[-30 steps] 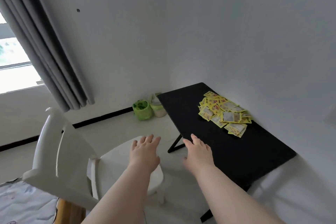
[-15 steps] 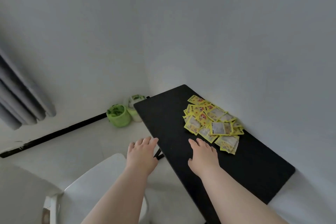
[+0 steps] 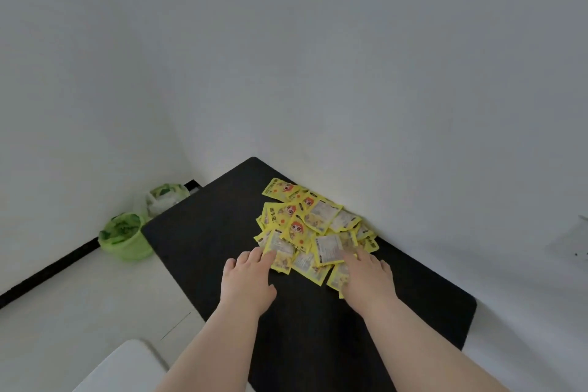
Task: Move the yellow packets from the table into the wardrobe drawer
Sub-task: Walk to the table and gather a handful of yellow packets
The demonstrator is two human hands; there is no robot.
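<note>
L hand (image 3: 246,280): palm down, fingers straight & close together, tips touching the near-left edge of the heap of yellow printed packets (image 3: 305,226). It grips nothing. R hand (image 3: 366,280): lies flat on the heap's near-right side, fingers straight & a bit spread, covering a few packets. Its thumb isn't clearly visible, so can't tell if it hooks under any.

The heap is loose & overlapping. Some packets lie face up w/ a cartoon face, others show a pale back. It sits on the far-right part of the matte black rectangular table (image 3: 206,248), just beside the wall.

The table fills a room corner, w/ its right long edge along the plain white wall (image 3: 381,73). Pale floor (image 3: 79,312) lies to the left, w/ a black skirting strip (image 3: 47,274) along the base of the left wall.

On the floor, just beside the table's left edge, stands a lime-green plastic bucket (image 3: 124,237). Further back is a pale container lined w/ a green-white bag (image 3: 165,197), partly hidden by the table edge. Near left, a corner of a white chair seat (image 3: 127,366) sits close to the L forearm. Far right, on the wall, is a small pale fitting (image 3: 572,242), too blurred to identify. Both forearms cross the table's near part.
</note>
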